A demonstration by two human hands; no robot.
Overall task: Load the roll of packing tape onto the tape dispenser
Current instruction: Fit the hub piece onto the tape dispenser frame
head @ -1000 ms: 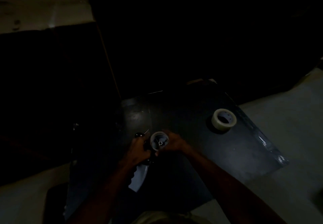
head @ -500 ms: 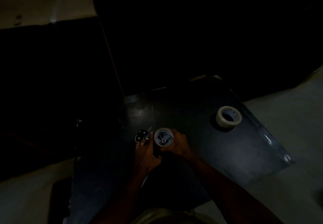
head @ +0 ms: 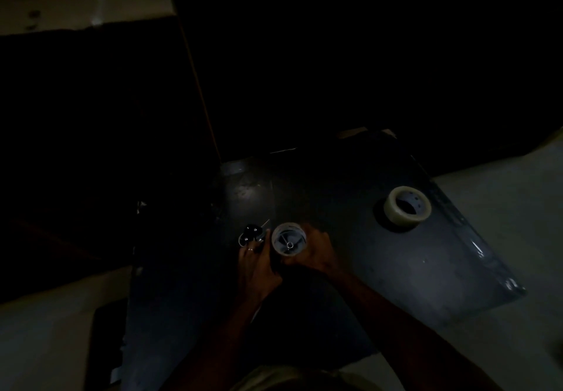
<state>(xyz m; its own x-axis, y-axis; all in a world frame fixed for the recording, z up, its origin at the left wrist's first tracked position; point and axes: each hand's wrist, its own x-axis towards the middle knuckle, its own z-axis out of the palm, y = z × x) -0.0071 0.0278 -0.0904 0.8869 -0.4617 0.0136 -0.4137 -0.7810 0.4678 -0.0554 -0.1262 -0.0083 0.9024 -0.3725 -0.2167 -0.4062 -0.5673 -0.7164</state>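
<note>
While the room lies in near darkness, a person works over a dark worktop (head: 350, 207) with both bare hands held close together near its middle. The right hand (head: 316, 252) curls around the side of a pale round hub (head: 288, 239), the wheel of the tape dispenser, fingers wrapped closed on its rim; the hub's open face, with spokes and a small centre pin, looks up at the camera. The left hand (head: 254, 264) lies flat beside it, fingers stretched forward and touching the dispenser's dark front end (head: 251, 233); a ring shows on one finger, and whether this hand grips anything cannot be told in the gloom. Both forearms reach in from the bottom edge of the view. One roll of packing tape (head: 406, 204) rests on its side near the worktop's far right edge, well apart from the hands, its core open. Nothing lies between roll and dispenser. Pale floor (head: 502, 192) borders the worktop on the right.
</note>
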